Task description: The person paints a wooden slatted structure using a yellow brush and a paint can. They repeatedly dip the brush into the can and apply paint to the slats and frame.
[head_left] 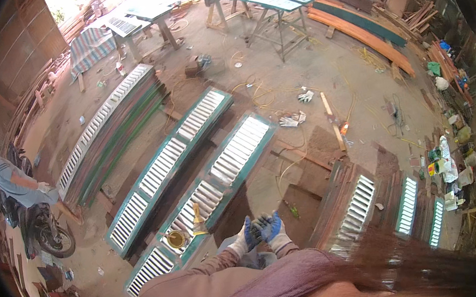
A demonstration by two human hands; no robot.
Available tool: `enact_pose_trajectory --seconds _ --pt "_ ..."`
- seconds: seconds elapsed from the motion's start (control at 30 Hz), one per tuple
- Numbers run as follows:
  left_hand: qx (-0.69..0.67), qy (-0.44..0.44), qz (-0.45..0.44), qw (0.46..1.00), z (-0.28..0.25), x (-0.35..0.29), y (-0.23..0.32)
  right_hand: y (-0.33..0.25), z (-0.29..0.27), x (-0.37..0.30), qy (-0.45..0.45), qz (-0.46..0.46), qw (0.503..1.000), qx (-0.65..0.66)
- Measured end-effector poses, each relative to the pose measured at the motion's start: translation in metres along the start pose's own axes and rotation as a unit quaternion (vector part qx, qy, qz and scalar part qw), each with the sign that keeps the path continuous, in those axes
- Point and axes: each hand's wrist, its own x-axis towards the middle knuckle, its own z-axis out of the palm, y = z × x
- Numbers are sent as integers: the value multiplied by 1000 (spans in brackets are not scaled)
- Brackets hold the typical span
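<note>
Both hands wear pale work gloves with blue palms. My left hand (244,239) and my right hand (276,231) are raised close together in front of my body, palms turned up and fingers loosely spread. Nothing shows in either hand. To their left, a paintbrush (198,217) with a wooden handle rests on the nearest louvered shutter panel (231,179), which has a teal frame and whitish slats. Next to the brush stands a round open can (175,239) with yellowish-brown contents.
Beyond lie another louvered panel (161,167) and a tall shutter stack (108,120). More stacked shutters (353,209) stand at right. Loose gloves (292,120) and a yellow hose (264,96) lie on the floor. A person (12,178) is by a motorbike (50,235) at far left.
</note>
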Motion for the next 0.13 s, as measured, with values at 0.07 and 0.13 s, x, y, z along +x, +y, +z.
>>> enact_pose_trajectory --seconds 0.07,0.13 --pt "-94 -24 69 993 77 24 -8 -24 -15 36 64 -120 991 14" --pt "-113 -97 32 988 102 54 -6 -47 -13 65 92 -187 978 20"
